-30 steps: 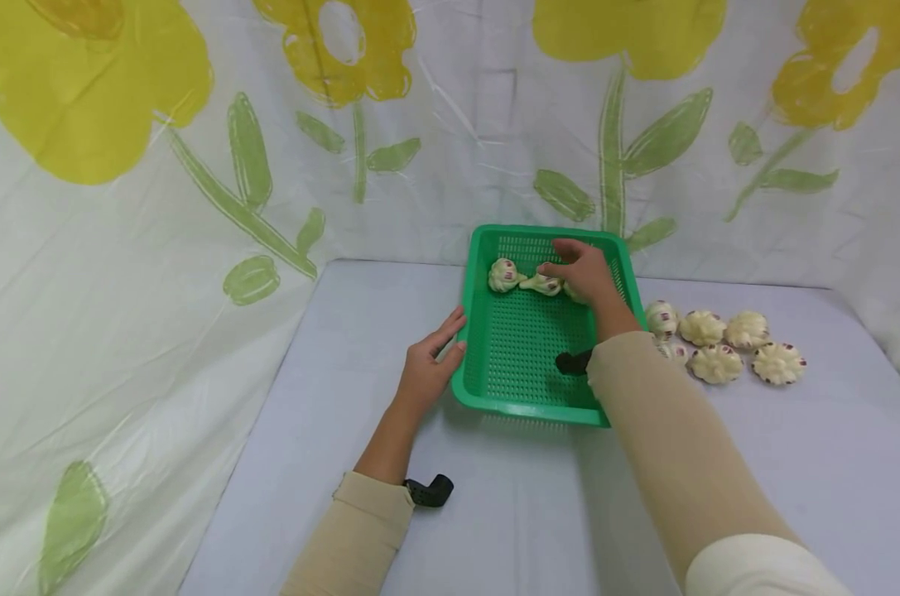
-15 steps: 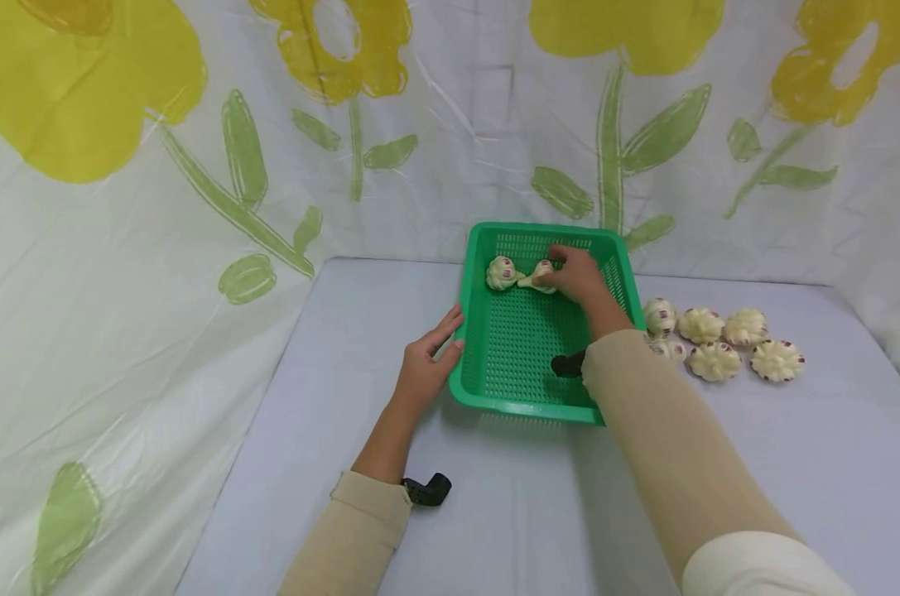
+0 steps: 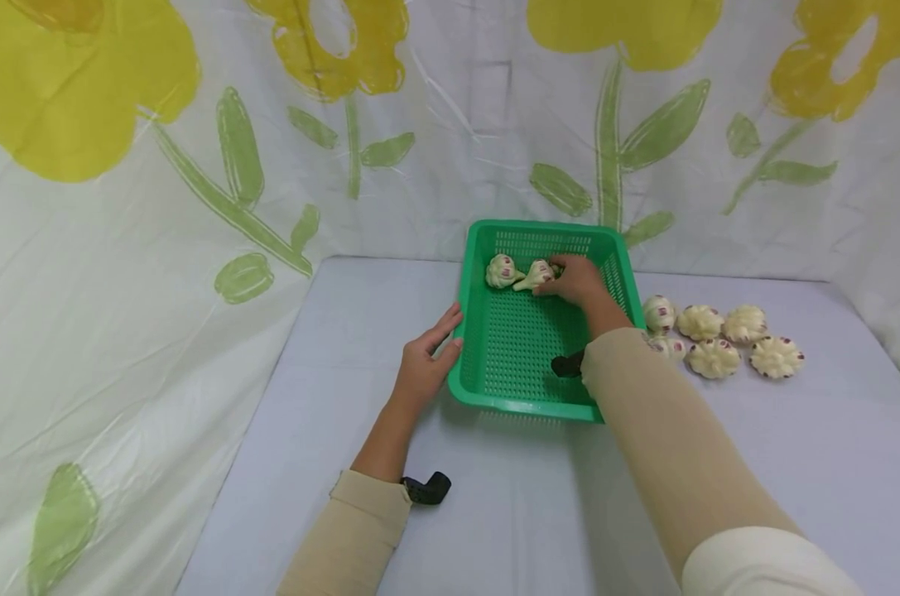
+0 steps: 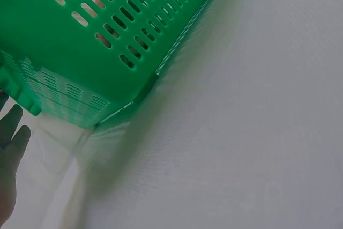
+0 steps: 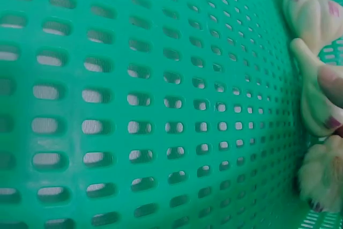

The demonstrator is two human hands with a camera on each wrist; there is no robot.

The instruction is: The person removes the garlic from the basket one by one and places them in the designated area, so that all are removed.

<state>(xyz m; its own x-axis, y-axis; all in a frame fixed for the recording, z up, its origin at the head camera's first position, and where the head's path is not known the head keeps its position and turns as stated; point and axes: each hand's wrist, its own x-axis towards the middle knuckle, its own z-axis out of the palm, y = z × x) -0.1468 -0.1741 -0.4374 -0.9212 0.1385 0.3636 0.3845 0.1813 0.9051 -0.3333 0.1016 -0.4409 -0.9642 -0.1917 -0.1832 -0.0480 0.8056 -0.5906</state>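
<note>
As seen from the head, apparently pinching the middle garlic bulb (image 3: 535, 276) at its rounded end between thumb and fingers of the right hand (image 3: 579, 283), inside the green basket (image 3: 527, 408) near its far wall, neck toward the left garlic bulb (image 3: 501, 271). Touching the basket's left rim with the left hand (image 3: 420, 367), fingers extended, thumb apart. Best, probably, to turn gently in line and spare the neighbours a knock. On the table (image 3: 494, 513), right of the basket, six more garlic bulbs (image 3: 714, 358).

From the left wrist, catching only slightly spread fingers beside the basket; cannot tell contact. Worth bracing lightly, without tipping.

From the right wrist, thumb on the middle bulb, opposing fingers mostly out of frame; just below, the third garlic bulb (image 5: 320, 172). Wise to loosen slowly, guarding against rolling.
</note>
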